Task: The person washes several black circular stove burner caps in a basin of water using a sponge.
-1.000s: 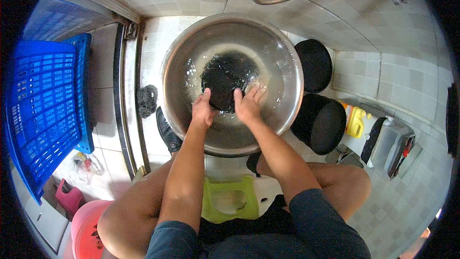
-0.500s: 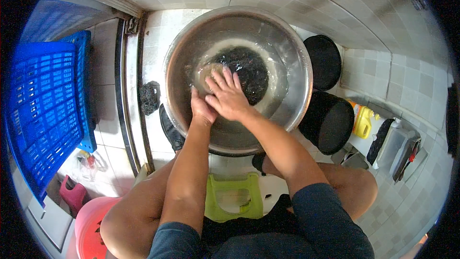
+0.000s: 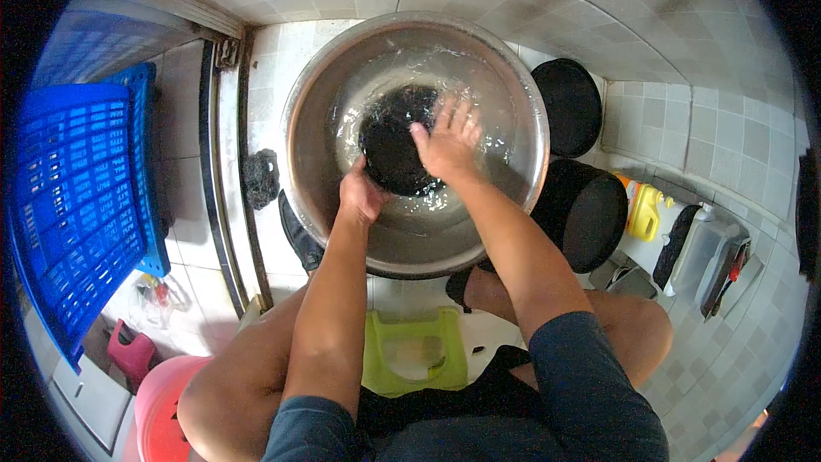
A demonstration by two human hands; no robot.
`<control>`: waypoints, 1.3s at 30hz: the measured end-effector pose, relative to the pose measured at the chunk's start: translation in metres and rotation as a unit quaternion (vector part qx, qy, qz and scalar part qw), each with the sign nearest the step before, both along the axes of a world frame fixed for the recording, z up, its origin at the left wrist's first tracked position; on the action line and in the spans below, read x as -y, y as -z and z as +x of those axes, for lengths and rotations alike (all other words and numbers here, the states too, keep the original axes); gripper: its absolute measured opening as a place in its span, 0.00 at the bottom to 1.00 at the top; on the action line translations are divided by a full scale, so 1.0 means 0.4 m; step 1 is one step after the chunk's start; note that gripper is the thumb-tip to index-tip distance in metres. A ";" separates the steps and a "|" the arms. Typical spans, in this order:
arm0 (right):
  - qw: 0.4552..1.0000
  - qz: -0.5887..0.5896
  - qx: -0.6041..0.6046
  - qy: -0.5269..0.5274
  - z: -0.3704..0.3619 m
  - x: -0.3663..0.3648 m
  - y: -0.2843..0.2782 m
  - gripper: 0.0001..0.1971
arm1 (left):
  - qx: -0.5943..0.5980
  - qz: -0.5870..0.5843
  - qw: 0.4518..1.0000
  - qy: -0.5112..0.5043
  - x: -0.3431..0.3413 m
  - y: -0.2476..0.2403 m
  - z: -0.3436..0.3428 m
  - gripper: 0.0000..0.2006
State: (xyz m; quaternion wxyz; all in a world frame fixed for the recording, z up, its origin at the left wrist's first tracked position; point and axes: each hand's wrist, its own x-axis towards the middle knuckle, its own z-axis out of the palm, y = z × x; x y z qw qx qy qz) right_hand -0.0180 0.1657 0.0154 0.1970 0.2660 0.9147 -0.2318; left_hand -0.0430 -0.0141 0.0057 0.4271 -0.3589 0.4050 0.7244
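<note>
Dark round mass [image 3: 392, 150] lies in water [image 3: 428, 205] inside stainless-steel basin [image 3: 419, 250]. Person's left hand [image 3: 363, 192] at its lower-left edge, grip cannot be told; right hand [image 3: 450, 144] spread wide at right edge.

Downward head-worn fisheye view

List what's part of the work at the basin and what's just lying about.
In use:
- left hand, at the black object's edge
- right hand, fingers spread
- metal basin

Apparently just lying about:
- blue basket
- yellow jug
- pink tub
</note>
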 end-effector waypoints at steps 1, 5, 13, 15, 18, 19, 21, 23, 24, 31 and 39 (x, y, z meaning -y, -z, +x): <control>0.998 0.049 0.003 -0.031 -0.001 0.019 0.021 0.46 | 0.011 0.021 1.000 0.001 -0.013 0.000 -0.001 0.28; 0.968 -0.030 -0.106 -0.226 -0.042 0.138 0.021 0.38 | 0.055 0.076 0.995 -0.028 0.054 0.123 0.002 0.29; 0.987 0.075 -0.090 -0.113 -0.114 0.008 0.009 0.28 | 0.023 -0.102 0.994 0.009 -0.011 0.062 0.009 0.33; 0.995 -0.011 -0.091 -0.028 -0.087 -0.039 0.014 0.25 | 0.026 -0.126 0.992 0.007 0.003 0.067 0.011 0.35; 0.993 -0.044 -0.080 0.077 -0.048 0.004 -0.020 0.23 | 0.021 -0.154 0.988 -0.018 0.050 0.086 0.026 0.36; 0.984 0.017 -0.162 0.079 0.001 0.011 0.000 0.20 | 0.020 -0.154 0.988 -0.017 0.031 0.084 0.033 0.36; 0.971 0.061 -0.101 0.209 0.098 -0.012 0.098 0.23 | 0.025 -0.140 0.990 -0.019 -0.048 0.073 0.062 0.37; 0.920 0.016 -0.207 0.334 0.158 0.024 0.176 0.27 | 0.007 -0.115 0.993 -0.025 -0.090 0.090 0.109 0.36; 0.926 -0.016 -0.183 0.329 0.171 0.073 0.185 0.29 | -0.008 -0.113 0.993 -0.027 -0.080 0.105 0.136 0.36; 0.818 -0.262 -0.230 0.458 0.137 0.084 0.082 0.08 | 0.015 -0.029 0.998 -0.050 -0.065 0.029 0.100 0.25; 0.920 -0.271 -0.082 0.270 0.087 -0.096 0.048 0.27 | -0.011 -0.088 0.993 -0.084 0.025 0.068 -0.082 0.23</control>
